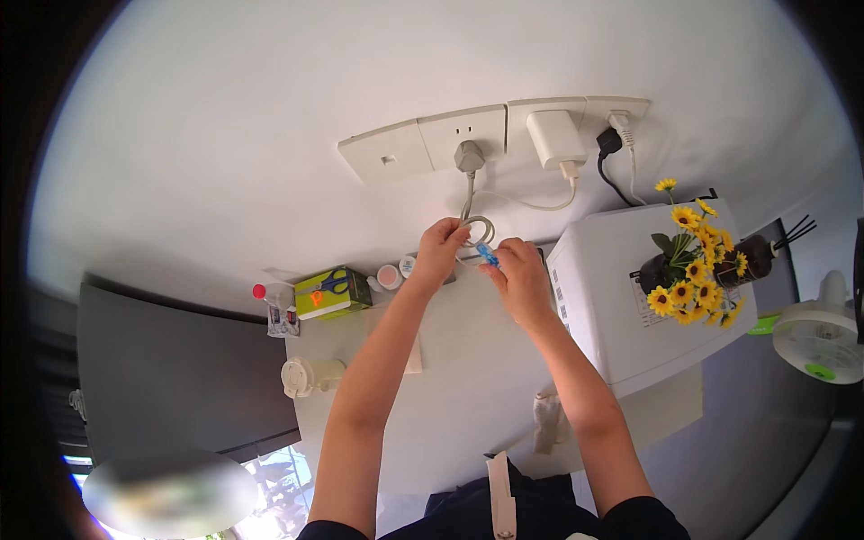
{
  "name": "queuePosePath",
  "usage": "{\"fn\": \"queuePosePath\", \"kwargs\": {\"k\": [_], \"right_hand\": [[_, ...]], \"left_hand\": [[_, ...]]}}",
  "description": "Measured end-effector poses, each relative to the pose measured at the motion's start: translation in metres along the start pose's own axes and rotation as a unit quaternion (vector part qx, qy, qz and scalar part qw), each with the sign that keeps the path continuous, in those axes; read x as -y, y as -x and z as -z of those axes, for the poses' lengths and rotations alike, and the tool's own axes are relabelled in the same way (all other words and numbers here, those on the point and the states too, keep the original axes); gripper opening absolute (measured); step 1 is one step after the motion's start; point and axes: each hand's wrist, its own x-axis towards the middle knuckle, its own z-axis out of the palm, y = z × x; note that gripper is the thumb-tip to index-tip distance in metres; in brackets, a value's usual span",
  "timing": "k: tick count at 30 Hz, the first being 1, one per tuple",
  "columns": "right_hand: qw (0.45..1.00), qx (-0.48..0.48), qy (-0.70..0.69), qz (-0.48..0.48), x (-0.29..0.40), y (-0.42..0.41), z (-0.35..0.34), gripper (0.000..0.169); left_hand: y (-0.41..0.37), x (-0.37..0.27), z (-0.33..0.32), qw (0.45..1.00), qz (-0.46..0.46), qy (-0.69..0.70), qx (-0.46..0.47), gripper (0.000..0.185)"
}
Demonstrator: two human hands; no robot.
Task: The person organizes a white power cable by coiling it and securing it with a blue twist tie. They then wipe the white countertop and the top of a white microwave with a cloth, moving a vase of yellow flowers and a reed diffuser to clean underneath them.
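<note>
My left hand (439, 253) pinches a grey power cable (491, 227) that is bunched into small loops. The cable hangs from a grey plug (469, 156) seated in the wall socket panel (445, 128). Just right of the loops, my right hand (525, 280) grips a small blue patterned piece (486, 254) between thumb and fingers. It looks like a clip or tie, though its exact kind is unclear. The blue piece lies close against the loops; whether it goes around them cannot be seen.
A white charger (557, 140) and a black plug (609, 142) fill other sockets. At right, a white appliance (648, 270) carries yellow artificial flowers (695, 270) and a reed diffuser (749, 260). A green box (331, 304) with scissors (334, 281) and a cream lidded cup (314, 376) stand left on the white table (466, 378).
</note>
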Motion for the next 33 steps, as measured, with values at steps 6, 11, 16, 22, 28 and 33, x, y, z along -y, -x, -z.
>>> {"fn": "queuePosePath", "kwargs": {"k": [6, 11, 16, 22, 28, 33], "right_hand": [[0.994, 0.080, 0.019, -0.077, 0.005, 0.004, 0.015, 0.020], [0.953, 0.012, -0.281, -0.115, 0.001, 0.004, 0.011, 0.016], [0.978, 0.091, -0.130, -0.133, -0.012, 0.015, 0.013, 0.024], [0.975, 0.130, -0.052, -0.170, -0.003, 0.009, 0.020, 0.030], [0.972, 0.125, -0.064, -0.188, 0.003, 0.011, 0.018, 0.029], [0.973, 0.120, -0.082, -0.181, 0.008, 0.019, 0.005, 0.024]], "left_hand": [[0.000, -0.001, -0.001, 1.000, 0.009, 0.021, 0.004, 0.011], [-0.005, 0.004, 0.002, 0.999, -0.003, 0.039, 0.004, 0.010], [-0.004, 0.003, 0.004, 0.999, 0.003, 0.034, 0.012, 0.011], [-0.006, 0.007, 0.002, 0.999, -0.017, -0.045, -0.017, 0.019], [0.012, 0.021, 0.005, 0.993, -0.058, -0.064, -0.080, 0.042], [0.050, 0.050, 0.003, 0.989, 0.000, 0.032, -0.143, 0.052]]}}
